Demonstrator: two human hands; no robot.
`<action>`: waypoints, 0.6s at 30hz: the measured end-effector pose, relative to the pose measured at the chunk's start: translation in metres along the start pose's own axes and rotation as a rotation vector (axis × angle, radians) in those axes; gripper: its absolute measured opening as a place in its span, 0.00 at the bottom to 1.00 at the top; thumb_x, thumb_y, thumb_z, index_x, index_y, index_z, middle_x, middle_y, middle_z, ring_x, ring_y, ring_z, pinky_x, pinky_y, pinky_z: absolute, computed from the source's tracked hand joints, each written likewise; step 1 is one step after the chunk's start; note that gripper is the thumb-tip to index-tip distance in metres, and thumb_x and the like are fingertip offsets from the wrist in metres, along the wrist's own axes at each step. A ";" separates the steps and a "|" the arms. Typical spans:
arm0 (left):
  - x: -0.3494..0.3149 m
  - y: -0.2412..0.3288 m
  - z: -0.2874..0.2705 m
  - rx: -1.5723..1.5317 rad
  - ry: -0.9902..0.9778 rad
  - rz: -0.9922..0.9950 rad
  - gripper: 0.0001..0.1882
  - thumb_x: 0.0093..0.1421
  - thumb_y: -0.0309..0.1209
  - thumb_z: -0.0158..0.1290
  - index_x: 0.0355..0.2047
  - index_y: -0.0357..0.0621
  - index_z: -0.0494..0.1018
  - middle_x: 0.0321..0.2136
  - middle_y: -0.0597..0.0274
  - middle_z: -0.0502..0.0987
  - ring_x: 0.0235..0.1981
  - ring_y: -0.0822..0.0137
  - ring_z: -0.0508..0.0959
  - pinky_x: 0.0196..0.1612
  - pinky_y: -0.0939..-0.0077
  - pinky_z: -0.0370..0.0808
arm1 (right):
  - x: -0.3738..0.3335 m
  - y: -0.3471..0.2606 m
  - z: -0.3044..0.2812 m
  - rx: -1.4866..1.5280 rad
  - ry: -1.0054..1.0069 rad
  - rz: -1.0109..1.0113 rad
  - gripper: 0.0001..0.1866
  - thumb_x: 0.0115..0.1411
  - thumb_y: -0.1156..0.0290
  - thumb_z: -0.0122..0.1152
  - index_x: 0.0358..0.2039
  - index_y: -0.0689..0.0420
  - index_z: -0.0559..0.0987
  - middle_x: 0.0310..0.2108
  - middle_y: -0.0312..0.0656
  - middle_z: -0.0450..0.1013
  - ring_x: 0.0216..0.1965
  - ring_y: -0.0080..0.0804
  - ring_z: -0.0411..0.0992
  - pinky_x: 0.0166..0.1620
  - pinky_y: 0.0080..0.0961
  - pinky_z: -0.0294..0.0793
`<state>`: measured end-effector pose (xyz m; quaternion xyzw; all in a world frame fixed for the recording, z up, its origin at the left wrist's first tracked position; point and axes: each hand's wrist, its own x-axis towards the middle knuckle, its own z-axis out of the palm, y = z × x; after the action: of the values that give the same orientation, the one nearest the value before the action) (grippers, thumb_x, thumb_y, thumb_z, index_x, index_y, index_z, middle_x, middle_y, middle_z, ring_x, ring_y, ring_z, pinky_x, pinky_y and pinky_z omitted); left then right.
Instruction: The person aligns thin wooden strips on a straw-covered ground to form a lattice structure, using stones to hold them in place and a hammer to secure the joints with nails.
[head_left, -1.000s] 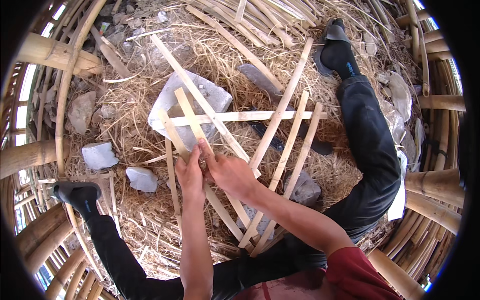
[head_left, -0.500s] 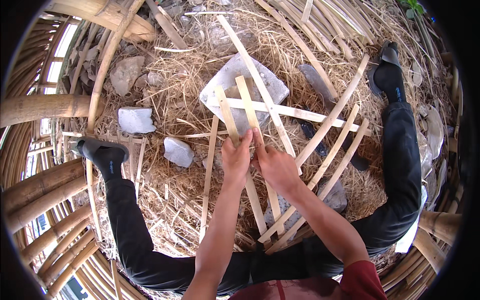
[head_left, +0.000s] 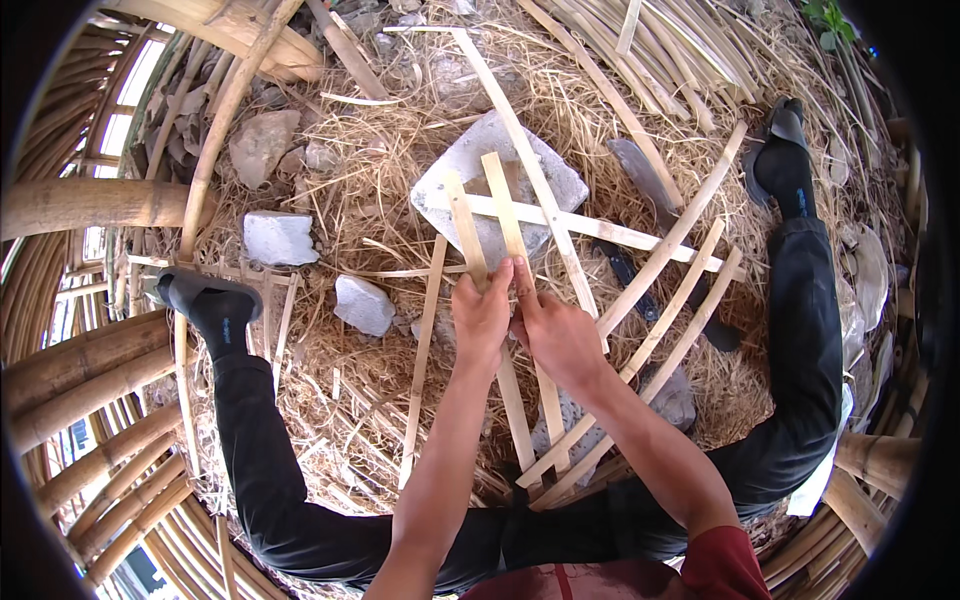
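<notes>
My left hand is closed around a flat bamboo strip. Beside it, my right hand grips a second bamboo strip, its index finger stretched along the surface. The two hands nearly touch. Both strips point away from me over a pale square concrete block, crossing a lighter crosswise strip. Their near ends show below my hands, toward my lap. Another long strip lies slantwise over the block and the crosswise strip.
Several loose strips fan out at right, with a dark long-bladed tool beneath. Pale stones lie at left among shavings. A bundle of strips lies at the far right. Bamboo poles border the left; my legs spread around the work.
The whole scene has shifted slightly right in the picture. Both hands keep the same grip on their strips, and the strips' arrangement looks unchanged.
</notes>
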<state>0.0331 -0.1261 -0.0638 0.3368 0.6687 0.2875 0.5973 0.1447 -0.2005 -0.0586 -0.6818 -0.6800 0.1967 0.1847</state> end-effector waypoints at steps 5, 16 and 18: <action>-0.002 0.005 0.006 -0.016 0.011 0.060 0.19 0.67 0.41 0.63 0.31 0.38 0.72 0.27 0.62 0.74 0.29 0.72 0.72 0.31 0.70 0.71 | 0.002 0.002 0.005 -0.010 0.011 -0.012 0.39 0.62 0.65 0.63 0.71 0.65 0.63 0.26 0.44 0.76 0.21 0.40 0.79 0.22 0.36 0.77; 0.008 -0.009 0.002 -0.004 -0.009 0.058 0.20 0.68 0.41 0.61 0.28 0.40 0.69 0.25 0.64 0.71 0.26 0.74 0.68 0.27 0.70 0.67 | 0.002 0.001 0.003 0.011 0.009 0.002 0.42 0.62 0.63 0.66 0.72 0.66 0.60 0.24 0.45 0.75 0.21 0.43 0.77 0.25 0.39 0.78; 0.009 -0.009 0.002 -0.031 -0.009 0.062 0.20 0.68 0.42 0.61 0.29 0.39 0.70 0.25 0.63 0.72 0.26 0.74 0.69 0.28 0.71 0.68 | 0.003 0.000 0.002 0.012 0.001 -0.005 0.41 0.61 0.66 0.64 0.72 0.66 0.61 0.26 0.45 0.76 0.22 0.42 0.78 0.24 0.38 0.78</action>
<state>0.0334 -0.1247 -0.0770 0.3492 0.6507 0.3147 0.5964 0.1438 -0.1973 -0.0602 -0.6790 -0.6805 0.2000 0.1895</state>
